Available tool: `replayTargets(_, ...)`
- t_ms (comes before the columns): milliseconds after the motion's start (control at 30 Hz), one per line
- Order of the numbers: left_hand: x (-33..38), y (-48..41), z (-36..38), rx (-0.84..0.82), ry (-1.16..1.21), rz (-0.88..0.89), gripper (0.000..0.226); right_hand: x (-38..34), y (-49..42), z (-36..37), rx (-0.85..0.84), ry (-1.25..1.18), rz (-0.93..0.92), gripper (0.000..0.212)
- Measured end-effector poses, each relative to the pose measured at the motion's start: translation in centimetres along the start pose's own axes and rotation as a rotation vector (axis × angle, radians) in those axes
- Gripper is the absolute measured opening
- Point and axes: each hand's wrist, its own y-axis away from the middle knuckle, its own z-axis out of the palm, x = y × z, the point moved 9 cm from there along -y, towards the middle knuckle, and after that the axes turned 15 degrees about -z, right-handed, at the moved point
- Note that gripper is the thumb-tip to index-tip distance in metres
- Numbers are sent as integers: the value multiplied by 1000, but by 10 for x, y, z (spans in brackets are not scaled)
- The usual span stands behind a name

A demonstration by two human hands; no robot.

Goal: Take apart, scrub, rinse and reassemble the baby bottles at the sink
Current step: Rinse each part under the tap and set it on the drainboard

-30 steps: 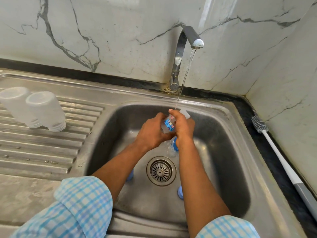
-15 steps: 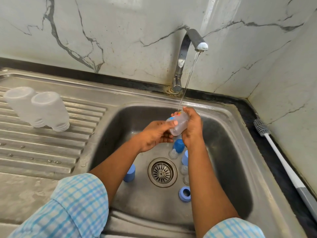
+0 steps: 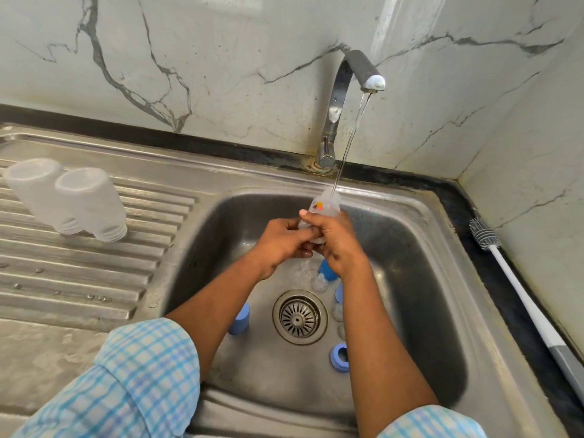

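Over the steel sink (image 3: 420,248) my right hand (image 3: 335,245) grips a clear baby bottle (image 3: 325,205) with a coloured print. The stream from the tap (image 3: 357,71) lands on its top. My left hand (image 3: 281,241) holds the bottle's lower end, fingers curled against it. Two clear bottles (image 3: 66,200) stand upside down on the ribbed drainboard at the left. In the basin lie a blue cap (image 3: 239,319), a blue ring (image 3: 339,357), another blue piece (image 3: 327,270) and clear teats (image 3: 319,284) near the drain (image 3: 299,317).
A white-handled bottle brush (image 3: 518,298) with a grey head lies on the dark counter strip along the right wall. Marble walls close the back and right. The drainboard (image 3: 94,273) slopes away to the left.
The bottle has turned upright under the stream, its printed side now facing me. My left hand has closed in on its lower end beside the right hand.
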Motion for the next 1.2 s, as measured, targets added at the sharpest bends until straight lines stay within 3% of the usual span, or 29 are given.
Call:
replayTargets(67, -9, 0, 6, -91, 123, -132, 43, 5, 1, 1, -36, -35, 62, 60)
replayTargets(167, -10, -6, 4, 19, 123, -118, 46, 8, 5, -5, -29, 93, 147, 45)
replayTargets(233, -11, -11, -9, 190, -75, -45, 42, 5, 8, -16, 25, 355, 147, 37)
replayTargets(333, -2, -11, -24, 412, -554, 79, 64, -10, 12, -30, 72, 757, 78, 27)
replayTargets(433, 8, -1, -20, 404, -746, 102, 80, -32, 18, -25, 3, 986, -56, 23)
replayTargets(500, 17, 7, -14, 333, -793, 136, 81, -39, 23, -8, -140, 935, -147, 42)
replayTargets(567, 24, 17, -13, 284, -829, 151, 65, -41, 36, 6, -284, 855, -174, 69)
replayTargets(700, 30, 44, -14, 214, -778, 211, 56, -52, 62, 15, -406, 822, -231, 72)
replayTargets(867, 35, 77, -11, 6, -416, 184, 75, -80, 80, -3, -322, 795, -312, 69)
replayTargets(933, 31, 83, -16, 18, -357, 189, 78, -83, 85, -13, -227, 746, -345, 70)
replayTargets(1000, 23, 88, -24, 92, -448, 239, 73, -82, 91, -22, -130, 712, -362, 75)
replayTargets(1100, 3, 87, -32, 208, -845, 294, 59, -71, 93, -30, -72, 750, -331, 84)
replayTargets(1200, 1, 77, -38, 261, -983, 305, 46, -92, 98, -30, 45, 728, -430, 71)
